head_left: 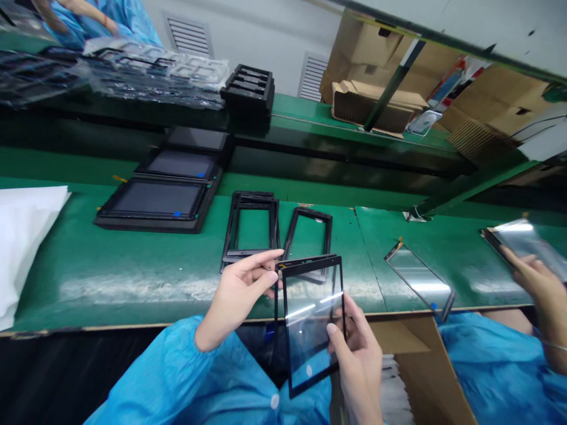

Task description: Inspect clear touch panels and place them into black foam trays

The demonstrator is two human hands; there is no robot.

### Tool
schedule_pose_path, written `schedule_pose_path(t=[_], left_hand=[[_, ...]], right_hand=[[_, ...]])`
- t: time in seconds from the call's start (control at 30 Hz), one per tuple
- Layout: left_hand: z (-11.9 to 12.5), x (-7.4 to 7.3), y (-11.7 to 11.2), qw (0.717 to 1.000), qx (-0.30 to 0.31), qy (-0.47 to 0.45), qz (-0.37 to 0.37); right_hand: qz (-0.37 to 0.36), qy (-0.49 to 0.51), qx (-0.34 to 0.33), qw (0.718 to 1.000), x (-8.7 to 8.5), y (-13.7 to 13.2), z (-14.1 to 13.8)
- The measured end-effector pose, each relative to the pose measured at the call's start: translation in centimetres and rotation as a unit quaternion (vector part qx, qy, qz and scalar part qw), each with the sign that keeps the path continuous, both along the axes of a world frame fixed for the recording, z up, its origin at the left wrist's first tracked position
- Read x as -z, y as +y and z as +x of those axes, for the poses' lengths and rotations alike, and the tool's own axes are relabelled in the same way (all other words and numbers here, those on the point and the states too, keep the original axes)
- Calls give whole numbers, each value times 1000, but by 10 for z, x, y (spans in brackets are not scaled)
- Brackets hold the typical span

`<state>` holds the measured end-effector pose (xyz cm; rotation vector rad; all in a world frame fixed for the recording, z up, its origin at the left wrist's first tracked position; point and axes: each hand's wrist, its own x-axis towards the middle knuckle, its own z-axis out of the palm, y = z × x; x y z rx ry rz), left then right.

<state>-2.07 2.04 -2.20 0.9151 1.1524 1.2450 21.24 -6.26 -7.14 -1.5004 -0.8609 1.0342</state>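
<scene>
I hold a clear glass touch panel with a black border (310,321) upright over my lap, just off the green bench's front edge. My left hand (241,289) pinches its top left corner with fingers and thumb. My right hand (358,354) grips the panel's right edge, thumb laid on the glass. Right behind the panel lie a stack of black frames (251,227) and a single black frame (309,233) on the green bench (133,265).
Black trays holding dark screens (163,198) sit at back left, white sheets (22,242) at far left. Another glass panel (420,280) lies at the bench edge to the right. A co-worker's hand (538,289) holds a panel at far right. Cardboard boxes (381,71) stand behind.
</scene>
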Motion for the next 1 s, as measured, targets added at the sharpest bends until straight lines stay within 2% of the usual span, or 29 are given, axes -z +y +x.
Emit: schedule_pose_path(t=[0.07, 0.17, 0.33, 0.43, 0.53, 0.67, 0.8, 1.0], left_hand=[[0, -3, 1, 1000, -3, 18, 18], [0, -4, 4, 998, 35, 46, 36], [2, -1, 3, 991, 103, 75, 38], [4, -3, -2, 985, 116, 105, 79], [10, -6, -4, 970, 90, 167, 155], [20, -7, 2, 956, -6, 212, 200], [25, -6, 15, 961, -46, 167, 217], [23, -5, 24, 976, -27, 87, 199]], right_hand=[[-4, -12, -20, 1000, 1, 4, 11], [-9, -28, -42, 999, -2, 15, 33], [8, -104, -57, 993, -19, 29, 66], [27, -131, -72, 988, -26, 32, 72], [24, -98, -53, 993, -26, 30, 62], [4, -16, -9, 1000, -14, 26, 35], [14, 39, 34, 999, -5, 26, 9], [45, 43, 49, 997, -5, 31, -3]])
